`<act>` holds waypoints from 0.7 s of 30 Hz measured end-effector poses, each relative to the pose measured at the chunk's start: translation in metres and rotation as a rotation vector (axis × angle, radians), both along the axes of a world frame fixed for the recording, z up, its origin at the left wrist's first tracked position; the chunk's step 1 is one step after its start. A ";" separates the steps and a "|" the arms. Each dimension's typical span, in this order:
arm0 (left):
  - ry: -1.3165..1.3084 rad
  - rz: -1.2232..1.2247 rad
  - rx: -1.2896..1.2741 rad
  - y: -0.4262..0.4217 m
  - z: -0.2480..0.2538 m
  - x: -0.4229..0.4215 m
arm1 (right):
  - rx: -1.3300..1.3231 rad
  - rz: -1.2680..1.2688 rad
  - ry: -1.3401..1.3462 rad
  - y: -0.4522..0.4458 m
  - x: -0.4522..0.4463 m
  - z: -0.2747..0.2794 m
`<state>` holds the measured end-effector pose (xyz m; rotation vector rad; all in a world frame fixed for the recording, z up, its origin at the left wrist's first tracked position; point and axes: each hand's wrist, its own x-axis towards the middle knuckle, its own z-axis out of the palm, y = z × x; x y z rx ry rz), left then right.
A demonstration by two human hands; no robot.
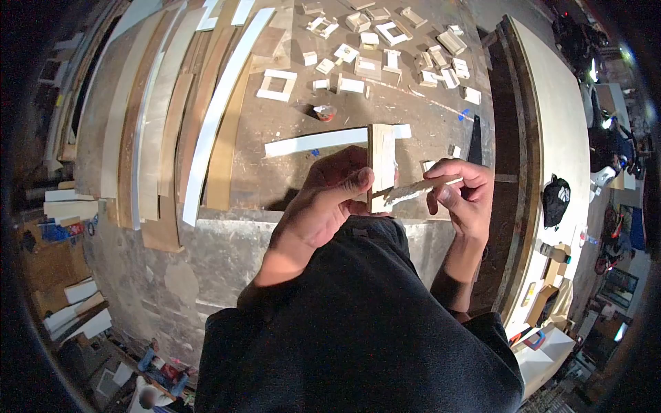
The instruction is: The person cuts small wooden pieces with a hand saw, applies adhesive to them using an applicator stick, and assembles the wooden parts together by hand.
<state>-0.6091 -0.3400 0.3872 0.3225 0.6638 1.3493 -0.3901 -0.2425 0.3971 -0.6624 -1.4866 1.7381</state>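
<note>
My left hand (320,203) is closed around a small upright piece of wood (380,155), thumb pressed on its near side. My right hand (469,196) pinches a thin, rough-edged wooden stick (423,187) between thumb and fingers. The stick's far end touches the lower part of the wood piece, where a pale smear shows that may be glue. Behind my hands, a long white strip (310,142) lies across the table. A small cup (324,112) with red on it stands a little farther off.
Several small wooden frames (277,85) and blocks cover the far part of the table (275,120). Long boards (169,117) lie side by side at the left. A dark pointed blade (475,141) rests near the right edge. Beyond a gap stands another pale-topped table (558,148) with a black cap (556,199).
</note>
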 end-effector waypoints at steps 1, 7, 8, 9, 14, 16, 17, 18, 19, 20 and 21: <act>-0.016 -0.011 -0.003 0.000 0.001 -0.001 | 0.000 0.000 0.000 0.000 0.000 -0.002; -0.072 -0.018 -0.003 -0.001 -0.006 -0.001 | 0.091 -0.103 0.005 -0.003 -0.004 -0.002; -0.082 -0.024 0.011 -0.001 -0.008 -0.001 | 0.126 -0.129 -0.020 -0.004 -0.005 0.001; -0.082 -0.024 0.012 -0.001 -0.007 -0.001 | 0.162 -0.155 -0.045 -0.004 -0.006 0.003; -0.127 -0.038 0.029 -0.002 -0.005 -0.003 | 0.209 -0.229 0.014 -0.005 0.000 0.005; -0.118 -0.033 0.016 -0.002 -0.007 -0.003 | 0.226 -0.330 -0.007 -0.006 -0.002 0.009; -0.109 -0.028 0.003 -0.003 -0.008 -0.003 | 0.227 -0.330 -0.007 -0.006 -0.003 0.007; -0.110 -0.029 0.003 -0.003 -0.007 -0.003 | 0.245 -0.357 -0.022 -0.005 -0.004 0.005; -0.110 -0.031 0.010 -0.002 -0.007 -0.003 | 0.263 -0.385 -0.037 -0.004 -0.005 0.003; -0.110 -0.032 0.017 -0.002 -0.006 -0.003 | 0.263 -0.384 -0.037 -0.005 -0.007 0.003; -0.110 -0.031 0.017 -0.001 -0.005 -0.004 | 0.297 -0.397 -0.066 -0.006 -0.010 0.003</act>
